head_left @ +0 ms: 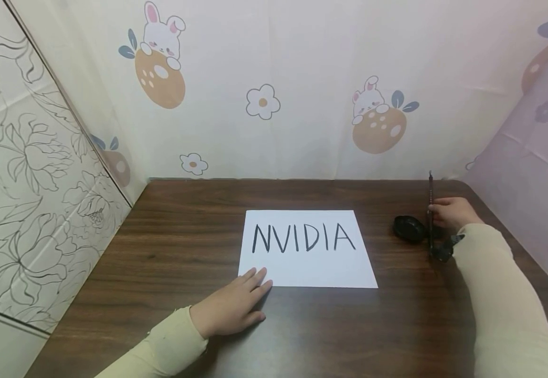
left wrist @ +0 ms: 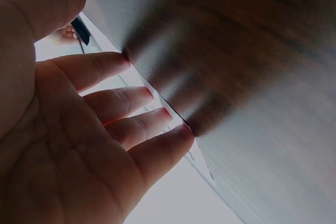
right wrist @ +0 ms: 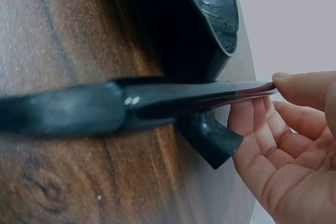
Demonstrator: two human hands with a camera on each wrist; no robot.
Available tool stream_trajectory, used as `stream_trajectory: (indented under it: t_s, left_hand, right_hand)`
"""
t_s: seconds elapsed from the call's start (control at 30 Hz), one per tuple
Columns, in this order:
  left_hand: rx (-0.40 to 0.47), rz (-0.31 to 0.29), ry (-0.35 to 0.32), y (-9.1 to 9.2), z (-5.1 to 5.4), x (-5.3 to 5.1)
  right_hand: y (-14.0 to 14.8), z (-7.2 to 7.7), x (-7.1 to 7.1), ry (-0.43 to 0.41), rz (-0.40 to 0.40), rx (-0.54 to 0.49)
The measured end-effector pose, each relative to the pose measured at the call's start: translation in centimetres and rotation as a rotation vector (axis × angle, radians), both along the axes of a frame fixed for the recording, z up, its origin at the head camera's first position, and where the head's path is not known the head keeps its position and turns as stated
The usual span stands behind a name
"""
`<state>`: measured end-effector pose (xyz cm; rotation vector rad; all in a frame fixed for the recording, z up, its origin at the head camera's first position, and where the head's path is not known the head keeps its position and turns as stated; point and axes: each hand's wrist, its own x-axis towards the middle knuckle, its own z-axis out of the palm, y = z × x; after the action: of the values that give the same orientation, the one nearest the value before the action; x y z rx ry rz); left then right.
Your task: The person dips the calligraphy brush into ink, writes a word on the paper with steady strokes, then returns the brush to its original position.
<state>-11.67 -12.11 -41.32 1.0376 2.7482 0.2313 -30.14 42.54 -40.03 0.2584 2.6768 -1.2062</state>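
My right hand [head_left: 455, 212] pinches a dark writing brush [head_left: 430, 197] by its handle between thumb and fingers. In the right wrist view the brush's dark tip [right wrist: 58, 109] is close to the camera and blurred. A black dish [head_left: 409, 229] stands just left of the brush; its inside [right wrist: 210, 3] looks wet. A short black stub [right wrist: 212, 140] shows beneath the brush. My left hand [head_left: 229, 310] lies with fingers spread, its fingertips on the lower left corner of a white paper sheet [head_left: 312, 273]. Black brushed letters on the sheet read NVIDIA.
The brown wooden table [head_left: 175, 236] meets a patterned curtain [head_left: 302, 147] at its back edge. A panel with line-drawn flowers [head_left: 28, 157] stands along the left side. A black device [head_left: 445, 249] sits at my right wrist.
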Motion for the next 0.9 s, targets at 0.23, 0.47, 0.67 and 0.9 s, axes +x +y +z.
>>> stream_trajectory:
  t_s: [0.23,0.47,0.67,0.9]
  left_hand:
    - [0.010,-0.006,-0.004,0.05,0.42,0.15]
    - [0.007,-0.010,0.000,0.05,0.37,0.14]
    - [-0.002,-0.006,-0.006,0.03,0.13,0.03]
    - [-0.004,0.007,-0.024,-0.01,-0.04,-0.05]
  right_hand:
    - [0.17,0.29,0.01,-0.043,0.044,-0.012]
    - [0.21,0.14,0.03,-0.067,0.055,0.009]
    - [0.11,0.06,-0.03,-0.070,0.045,0.011]
    - [0.09,0.01,-0.17,-0.074,0.036,0.012]
